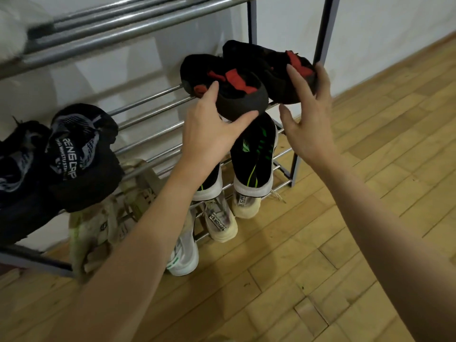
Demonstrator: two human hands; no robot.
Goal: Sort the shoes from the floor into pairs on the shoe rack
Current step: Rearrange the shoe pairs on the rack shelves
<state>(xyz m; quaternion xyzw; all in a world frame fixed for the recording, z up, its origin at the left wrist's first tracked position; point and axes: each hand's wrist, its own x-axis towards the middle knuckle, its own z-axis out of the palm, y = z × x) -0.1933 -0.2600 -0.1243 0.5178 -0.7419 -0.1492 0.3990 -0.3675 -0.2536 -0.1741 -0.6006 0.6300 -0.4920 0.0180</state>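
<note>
In the head view the sorting looks nearly done: the shoe rack already holds a black patterned pair at the left, a black-and-green pair and pale pairs on lower tiers, and I see no shoe left on the bare floor. The left hand cups the heel of the nearer black-and-red shoe with thumb underneath, while the right hand, fingers spread and straight, touches the farther black-and-red shoe at its heel. Both sit side by side at the right end of the middle tier, long axes running near to far, heels toward the person, toes toward the wall.
</note>
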